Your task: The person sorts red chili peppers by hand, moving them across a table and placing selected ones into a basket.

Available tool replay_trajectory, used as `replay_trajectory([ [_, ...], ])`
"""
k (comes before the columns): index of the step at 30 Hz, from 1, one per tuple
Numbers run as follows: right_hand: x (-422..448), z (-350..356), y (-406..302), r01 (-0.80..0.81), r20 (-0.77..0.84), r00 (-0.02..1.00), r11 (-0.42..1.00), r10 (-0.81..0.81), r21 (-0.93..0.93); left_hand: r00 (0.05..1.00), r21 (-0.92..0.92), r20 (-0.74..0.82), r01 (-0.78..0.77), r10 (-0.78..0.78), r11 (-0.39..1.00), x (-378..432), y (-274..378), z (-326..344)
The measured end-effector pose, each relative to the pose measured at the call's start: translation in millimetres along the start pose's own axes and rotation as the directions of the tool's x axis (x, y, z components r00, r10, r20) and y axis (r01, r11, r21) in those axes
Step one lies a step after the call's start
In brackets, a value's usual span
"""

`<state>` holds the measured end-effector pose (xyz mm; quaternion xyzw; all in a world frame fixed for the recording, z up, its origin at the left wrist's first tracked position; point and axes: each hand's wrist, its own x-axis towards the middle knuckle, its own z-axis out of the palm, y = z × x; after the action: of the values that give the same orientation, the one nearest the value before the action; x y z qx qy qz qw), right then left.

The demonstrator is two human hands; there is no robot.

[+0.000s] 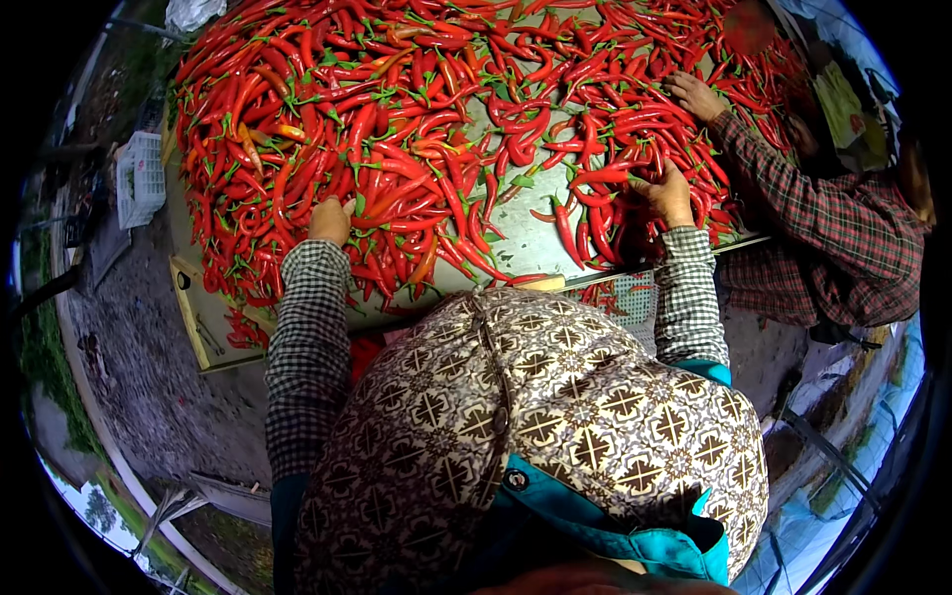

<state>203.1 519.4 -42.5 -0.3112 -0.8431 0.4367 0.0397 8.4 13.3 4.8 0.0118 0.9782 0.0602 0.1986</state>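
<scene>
A large heap of red chili peppers (387, 178) with green stems covers much of the pale metal table top (476, 260) before me. My left hand (332, 221) rests at the heap's near left part, its thumb by a green stem; whether it grips a pepper cannot be made out. On the right, my right hand (669, 195) is over a smaller group of peppers by the near edge. Its thumb and fingers are closed at the green stem of a red chili pepper (604, 177), which points left.
At right, another person's hand (695, 97) in a plaid sleeve (788, 171) reaches onto the peppers. A white plastic crate (140, 178) stands at left. Below the near edge is a perforated basket (632, 297) with peppers. A wooden-edged tray (201, 320) juts out at lower left.
</scene>
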Motion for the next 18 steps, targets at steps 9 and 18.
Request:
replay_trajectory([
  [9, -26, 40, -23, 0.159, -0.247, 0.958, 0.987, -0.147, 0.032, 0.999, 0.035, -0.038, -0.020, 0.021, 0.999, 3, -7, 8],
  [18, -52, 157, -71, 0.613, 0.421, 0.767, 0.747, -0.484, -0.258, 0.999, 0.037, -0.032, -0.015, 0.017, 0.999, 7, -4, 5],
])
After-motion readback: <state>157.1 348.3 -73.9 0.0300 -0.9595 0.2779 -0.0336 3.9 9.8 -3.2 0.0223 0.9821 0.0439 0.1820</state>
